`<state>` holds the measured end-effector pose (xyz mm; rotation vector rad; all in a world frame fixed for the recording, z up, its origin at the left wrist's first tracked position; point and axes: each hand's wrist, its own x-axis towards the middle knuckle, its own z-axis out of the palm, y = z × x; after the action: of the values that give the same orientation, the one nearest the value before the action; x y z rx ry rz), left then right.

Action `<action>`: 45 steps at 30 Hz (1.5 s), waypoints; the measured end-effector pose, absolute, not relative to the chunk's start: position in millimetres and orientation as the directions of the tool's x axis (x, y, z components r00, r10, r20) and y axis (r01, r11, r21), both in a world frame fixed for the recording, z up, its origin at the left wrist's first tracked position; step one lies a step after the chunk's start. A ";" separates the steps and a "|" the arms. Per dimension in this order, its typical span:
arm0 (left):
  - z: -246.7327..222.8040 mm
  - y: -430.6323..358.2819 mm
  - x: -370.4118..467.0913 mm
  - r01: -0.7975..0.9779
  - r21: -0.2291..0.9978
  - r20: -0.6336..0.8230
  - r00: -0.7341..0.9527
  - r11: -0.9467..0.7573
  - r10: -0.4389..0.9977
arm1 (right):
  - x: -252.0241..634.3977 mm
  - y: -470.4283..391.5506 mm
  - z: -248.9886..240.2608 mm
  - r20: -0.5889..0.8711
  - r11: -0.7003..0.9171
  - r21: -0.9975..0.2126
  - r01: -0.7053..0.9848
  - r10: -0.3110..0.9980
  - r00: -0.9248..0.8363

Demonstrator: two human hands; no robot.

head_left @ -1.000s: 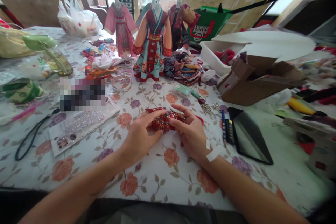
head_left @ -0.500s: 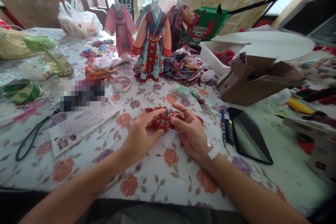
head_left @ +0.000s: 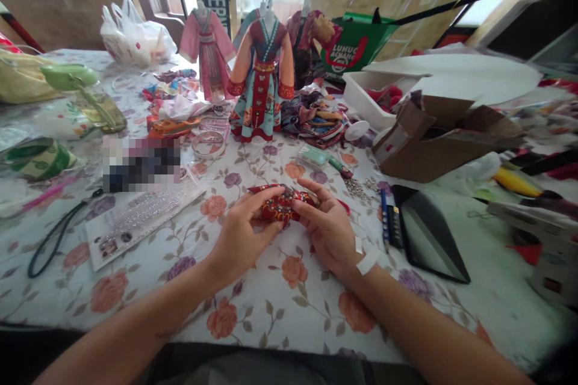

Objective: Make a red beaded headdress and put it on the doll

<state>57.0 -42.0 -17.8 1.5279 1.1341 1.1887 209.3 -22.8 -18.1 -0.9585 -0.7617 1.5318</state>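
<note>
A small piece of red patterned fabric (head_left: pixel 273 207) is held between both hands, just above the flowered tablecloth (head_left: pixel 266 271). My left hand (head_left: pixel 246 225) pinches its left part between thumb and fingers. From the other side, my right hand (head_left: pixel 327 222) grips the right part, thumb on top, with white tape on the wrist. Part of the fabric is hidden by the fingers. Beyond the hands stands a doll-size dress (head_left: pixel 259 78) with orange sleeves on a stand. Small beads (head_left: pixel 361 187) lie to the right, near a green card packet (head_left: pixel 313 156).
A black tablet (head_left: pixel 427 231) and a blue pen (head_left: pixel 385 216) lie at right, before an open cardboard box (head_left: pixel 433 150). At left are a sheet of rhinestones (head_left: pixel 139 216) and a dark cord loop (head_left: pixel 56 240). Fabric scraps (head_left: pixel 316 120) lie behind.
The red fabric has turned very slightly between the fingers. Both hands stay in nearly the same place.
</note>
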 end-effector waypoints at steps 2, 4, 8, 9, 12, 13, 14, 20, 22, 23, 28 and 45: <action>-18.0 -42.4 57.3 0.136 0.970 0.185 0.126 -0.202 0.975 | 209.3 -22.4 -18.4 -0.165 -0.172 -0.865 -0.471 0.985 -0.056; -18.5 -42.7 57.6 0.126 0.972 0.183 0.125 -0.199 0.975 | 209.3 -21.8 -19.0 -0.162 -0.170 -0.856 -0.488 0.985 -0.059; -19.9 -43.0 57.9 0.120 0.972 0.189 0.121 -0.203 0.975 | 208.9 -20.9 -20.6 -0.158 -0.161 -0.849 -0.503 0.986 -0.048; -20.3 -43.0 58.1 0.121 0.972 0.189 0.119 -0.203 0.975 | 208.7 -20.8 -20.7 -0.158 -0.160 -0.850 -0.502 0.986 -0.048; -21.5 -42.9 58.6 0.116 0.974 0.183 0.109 -0.195 0.977 | 208.2 -21.1 -20.3 -0.158 -0.164 -0.846 -0.508 0.986 -0.055; -21.7 -42.8 58.8 0.110 0.975 0.180 0.105 -0.192 0.978 | 208.0 -21.2 -19.9 -0.159 -0.166 -0.843 -0.512 0.986 -0.058; -21.9 -42.7 59.1 0.105 0.977 0.177 0.101 -0.188 0.979 | 207.8 -21.3 -19.3 -0.159 -0.166 -0.841 -0.514 0.986 -0.058; -20.5 -43.3 60.4 0.085 0.980 0.174 0.097 -0.182 0.980 | 207.1 -21.7 -17.2 -0.152 -0.159 -0.848 -0.506 0.987 -0.055; -19.9 -43.5 60.7 0.083 0.981 0.166 0.097 -0.174 0.981 | 207.1 -21.7 -17.3 -0.150 -0.159 -0.847 -0.508 0.987 -0.058; -19.8 -43.5 60.8 0.086 0.982 0.163 0.095 -0.171 0.982 | 207.2 -21.8 -17.4 -0.147 -0.156 -0.847 -0.509 0.987 -0.058; -21.0 -43.1 60.7 0.093 0.978 0.181 0.085 -0.189 0.980 | 206.5 -23.3 -15.6 -0.139 -0.147 -0.849 -0.508 0.989 -0.053; -23.0 -42.6 58.6 0.163 0.955 0.238 0.069 -0.246 0.969 | 207.8 -23.6 -17.5 -0.148 -0.175 -0.879 -0.444 0.984 -0.094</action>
<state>58.6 -42.6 -23.0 1.5419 1.1719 1.2648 207.8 -23.6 -17.5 -0.9397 -0.8103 1.5570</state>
